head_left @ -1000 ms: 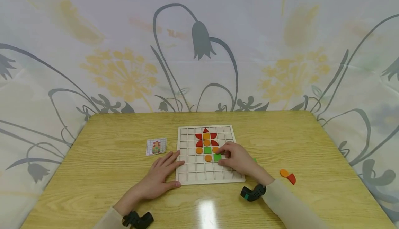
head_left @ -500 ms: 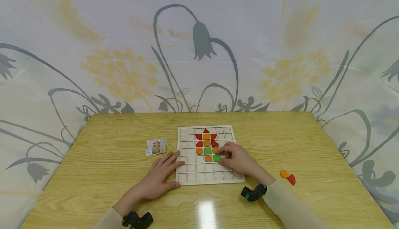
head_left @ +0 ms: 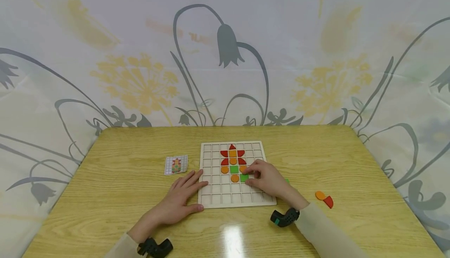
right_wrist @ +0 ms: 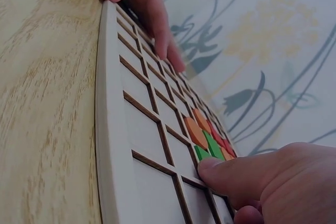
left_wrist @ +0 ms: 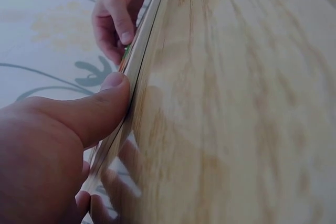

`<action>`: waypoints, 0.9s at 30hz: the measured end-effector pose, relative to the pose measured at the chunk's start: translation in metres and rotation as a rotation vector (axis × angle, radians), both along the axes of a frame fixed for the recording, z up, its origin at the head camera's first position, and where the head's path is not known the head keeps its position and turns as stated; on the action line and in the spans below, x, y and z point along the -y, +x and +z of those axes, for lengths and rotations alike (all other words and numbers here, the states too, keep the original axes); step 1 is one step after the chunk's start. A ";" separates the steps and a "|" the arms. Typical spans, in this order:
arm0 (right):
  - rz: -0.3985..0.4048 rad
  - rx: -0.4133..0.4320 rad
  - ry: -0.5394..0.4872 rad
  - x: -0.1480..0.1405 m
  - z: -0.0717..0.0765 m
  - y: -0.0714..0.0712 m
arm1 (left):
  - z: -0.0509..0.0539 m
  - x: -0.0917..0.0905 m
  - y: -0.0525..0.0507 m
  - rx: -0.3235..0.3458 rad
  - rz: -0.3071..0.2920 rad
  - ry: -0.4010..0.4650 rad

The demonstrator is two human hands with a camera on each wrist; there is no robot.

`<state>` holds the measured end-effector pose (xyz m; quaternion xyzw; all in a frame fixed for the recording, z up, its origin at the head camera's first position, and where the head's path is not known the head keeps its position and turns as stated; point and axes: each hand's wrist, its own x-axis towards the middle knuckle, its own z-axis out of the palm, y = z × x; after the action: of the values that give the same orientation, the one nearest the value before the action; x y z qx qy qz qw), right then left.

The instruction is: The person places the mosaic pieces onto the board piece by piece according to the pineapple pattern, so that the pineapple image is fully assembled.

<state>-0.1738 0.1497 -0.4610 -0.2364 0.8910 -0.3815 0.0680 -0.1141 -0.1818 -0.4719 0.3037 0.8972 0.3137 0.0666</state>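
A white grid board (head_left: 219, 199) lies on the table, bearing red, orange and green pieces. My left hand (head_left: 177, 203) rests with spread fingers on its left edge; in the left wrist view the thumb of that left hand (left_wrist: 58, 129) lies along the near edge. My right hand (head_left: 268, 178) has thumb and forefinger on a green square (head_left: 243, 178), right of an orange circle (head_left: 234, 178). In the right wrist view the thumb of the right hand (right_wrist: 273, 177) touches the green square (right_wrist: 201, 153). Its fingertips partly cover another orange circle (head_left: 242, 169).
A small pattern card (head_left: 176, 165) lies left of the board. Right of it are an orange circle (head_left: 320, 195) and a red quarter piece (head_left: 328, 201), and a green piece (head_left: 287, 180) shows partly behind my right wrist. A patterned cloth hangs behind the table.
The green square under my right fingertips has shifted slightly left, towards the orange circle. My left hand has stayed where it was.
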 end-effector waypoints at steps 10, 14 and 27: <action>0.012 0.049 -0.095 -0.012 0.002 -0.006 | 0.000 0.000 -0.001 0.005 -0.005 -0.007; -0.019 0.072 -0.140 -0.021 0.006 -0.005 | 0.001 0.000 -0.001 0.010 -0.007 -0.014; -0.098 0.027 -0.106 -0.066 0.010 0.006 | 0.000 0.001 -0.001 0.008 -0.006 -0.012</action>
<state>-0.1676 0.2152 -0.4509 -0.1906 0.8792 -0.4340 0.0487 -0.1147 -0.1830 -0.4718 0.3048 0.8979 0.3091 0.0729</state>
